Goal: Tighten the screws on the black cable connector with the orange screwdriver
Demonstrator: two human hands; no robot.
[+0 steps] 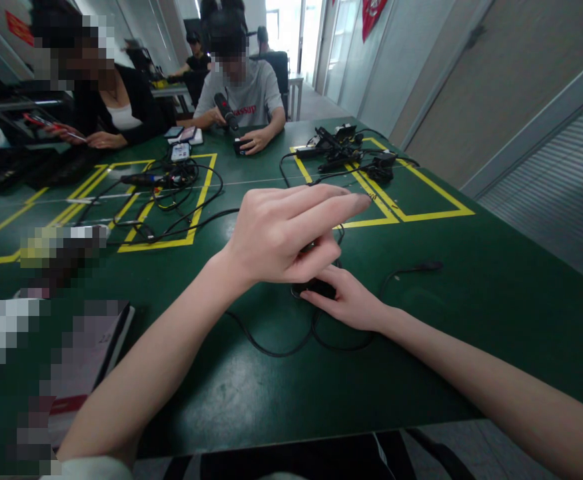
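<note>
My left hand (288, 233) hovers over the green table (471, 300) with its fingers stretched out to the right and its thumb tucked below. Right under it my right hand (348, 300) rests on the table, its fingers closed on a small black device (316, 288). A black cable (291, 343) loops from that device across the table in front of me, and another strand (411, 270) runs off to the right. Most of the device is hidden by my two hands.
Yellow tape squares (421, 213) mark the table. Black cables and a microphone (146, 180) lie at left centre, a heap of black devices (351, 153) at the far right. Two people sit across the table. Blurred items (71, 360) lie near left.
</note>
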